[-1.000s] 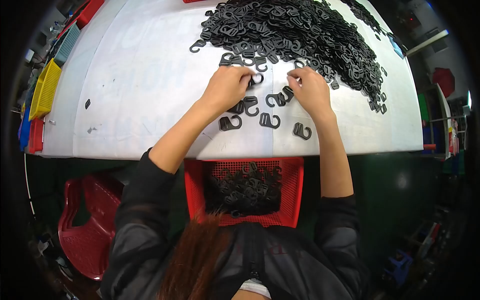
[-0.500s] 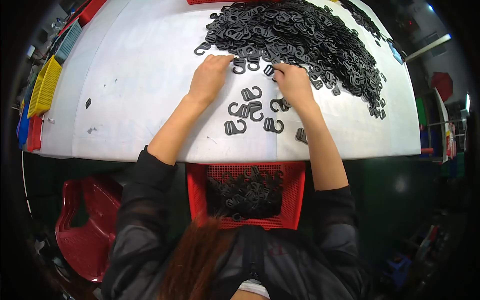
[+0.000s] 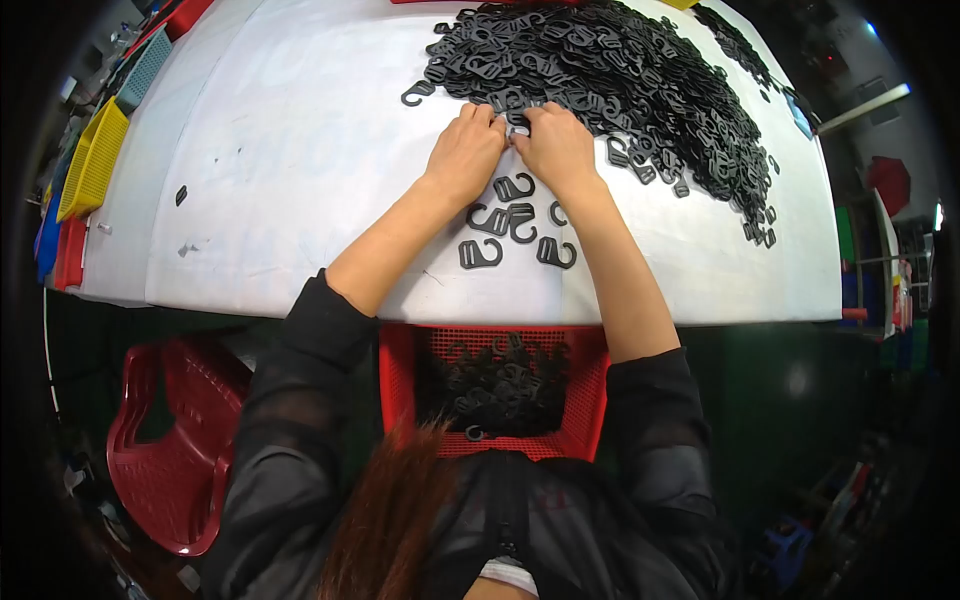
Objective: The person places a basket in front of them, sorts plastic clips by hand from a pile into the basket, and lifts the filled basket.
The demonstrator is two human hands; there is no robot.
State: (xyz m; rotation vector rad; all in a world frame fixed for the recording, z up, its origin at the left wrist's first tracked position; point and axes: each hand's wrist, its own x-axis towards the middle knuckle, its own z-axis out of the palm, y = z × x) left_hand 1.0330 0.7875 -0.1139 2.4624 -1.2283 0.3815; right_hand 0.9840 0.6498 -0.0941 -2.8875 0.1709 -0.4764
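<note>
A large pile of black plastic hooks [image 3: 620, 80] lies on the white table [image 3: 300, 130]. At the pile's near edge, my left hand [image 3: 468, 150] and my right hand [image 3: 556, 145] are close together, fingers bent inward. A black hook [image 3: 517, 132] shows partly between the fingertips of both hands. Which hand grips it is hard to see. Below the hands several loose hooks [image 3: 521, 222] lie spread on the table, one of them partly covered by my right forearm.
Under the table's front edge stands a red basket [image 3: 395, 385] with many black hooks inside. A dark red chair [image 3: 180, 480] is at the lower left. Yellow [image 3: 93, 165] and blue [image 3: 143, 70] baskets line the left edge. One small black piece [image 3: 181, 195] lies at left.
Both hands have come together at the pile's edge, my left hand moving right and my right hand slightly left. The view has shifted a little.
</note>
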